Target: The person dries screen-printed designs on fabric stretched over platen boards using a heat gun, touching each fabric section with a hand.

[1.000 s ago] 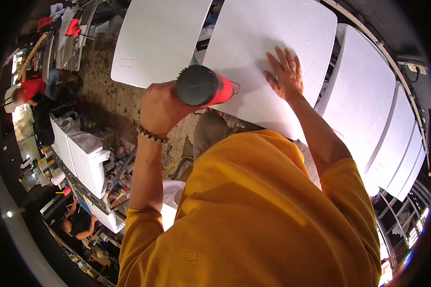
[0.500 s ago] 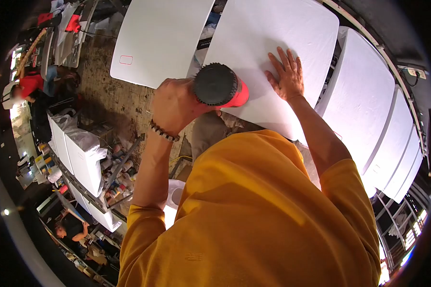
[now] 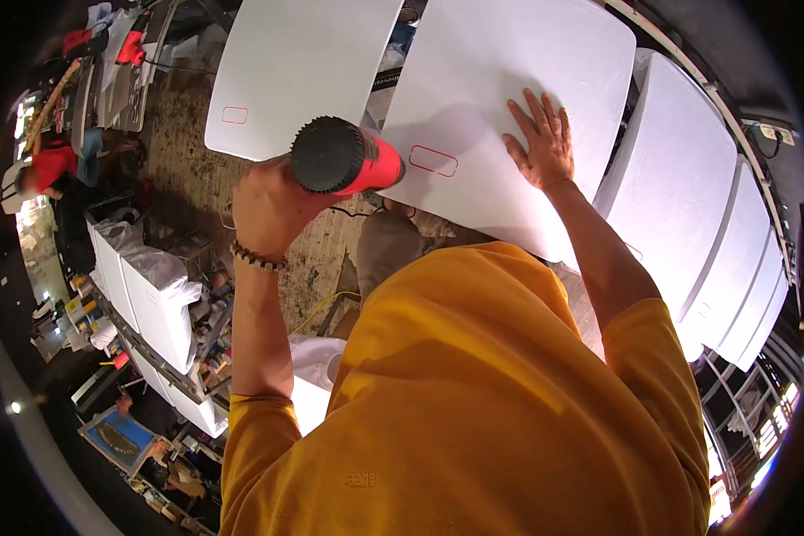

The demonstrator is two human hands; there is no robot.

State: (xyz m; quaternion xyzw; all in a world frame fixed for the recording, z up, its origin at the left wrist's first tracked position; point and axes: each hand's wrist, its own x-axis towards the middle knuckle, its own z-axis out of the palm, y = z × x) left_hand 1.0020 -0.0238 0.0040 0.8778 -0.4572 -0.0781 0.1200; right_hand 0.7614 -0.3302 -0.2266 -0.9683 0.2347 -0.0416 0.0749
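Red outline label [image 3: 434, 161] on white panel [image 3: 509, 80] — no writing legible.

Head view. The left hand [image 3: 268, 205] grips a red heat gun [image 3: 344, 161], black rear end toward the camera, nozzle toward the central white panel [image 3: 509, 80]. The right hand [image 3: 545, 147] lies flat, fingers spread, on that panel, right of a small red rectangle outline [image 3: 433, 161] marked on it. A second white panel [image 3: 304, 62] lies left of the central one; further white panels [image 3: 679, 170] lie to its right. A beaded bracelet [image 3: 257, 259] circles the left wrist.
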